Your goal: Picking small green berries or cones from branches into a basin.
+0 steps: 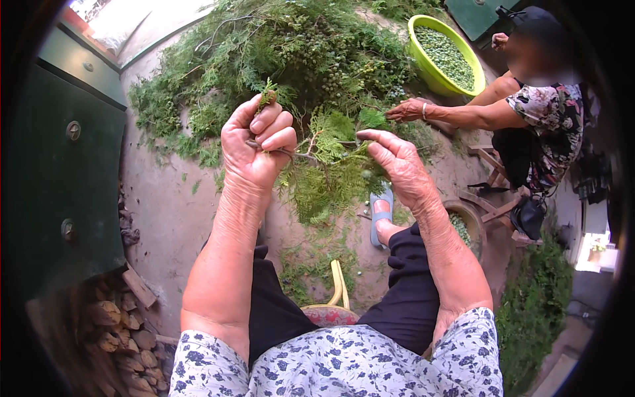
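Observation:
My left hand (256, 144) is closed around the woody stem of a flat-leaved evergreen branch (316, 182), and a small green tip pokes up above its fingers. The branch spreads to the right in front of me, over the floor. At its right side, the thumb and forefinger of my right hand (405, 169) come together on a bit of foliage; whether a cone is between them is too small to tell. Beyond my hands lies a big heap of cut evergreen branches (264, 56) bearing many small round green cones.
A yellow-green basin (413, 41) of small green cones stands at the far right. Beside it sits another person (549, 112), one hand reaching to the heap. A second container (477, 228) of cones is by my right forearm. Firewood (135, 341) and a dark green cabinet (66, 172) stand left.

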Demonstrator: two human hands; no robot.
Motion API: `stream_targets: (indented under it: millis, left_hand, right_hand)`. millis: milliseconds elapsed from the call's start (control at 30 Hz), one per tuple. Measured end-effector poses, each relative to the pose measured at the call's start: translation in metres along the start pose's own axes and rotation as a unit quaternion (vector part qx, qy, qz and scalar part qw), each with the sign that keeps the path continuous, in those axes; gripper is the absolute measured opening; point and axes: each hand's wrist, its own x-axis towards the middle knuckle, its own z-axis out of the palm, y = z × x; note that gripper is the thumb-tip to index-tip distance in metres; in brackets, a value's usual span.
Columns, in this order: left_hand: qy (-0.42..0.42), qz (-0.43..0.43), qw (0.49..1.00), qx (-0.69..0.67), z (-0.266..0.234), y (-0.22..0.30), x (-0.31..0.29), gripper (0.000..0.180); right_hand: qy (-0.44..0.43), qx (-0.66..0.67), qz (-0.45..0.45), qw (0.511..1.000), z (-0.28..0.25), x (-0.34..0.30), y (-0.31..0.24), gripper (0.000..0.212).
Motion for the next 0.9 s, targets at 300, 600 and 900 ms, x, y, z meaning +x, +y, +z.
stream_targets:
  millis: [300,600,900]
  left_hand:
    - [0.071,0.088,0.992,-0.049,-0.004,0.014,-0.001,0.017]
    - [0.116,0.144,0.983,0.003,-0.012,0.010,0.007,0.028]
    - [0.143,0.155,0.916,0.340,0.012,-0.012,0.003,0.054]
  right_hand:
    - [0.046,0.153,-0.084,0.984,0.020,-0.013,0.001,0.044]
    - [0.104,-0.064,-0.107,0.987,0.022,0.001,0.011,0.018]
    - [0.206,0.076,-0.014,0.976,0.022,0.009,0.010,0.012]
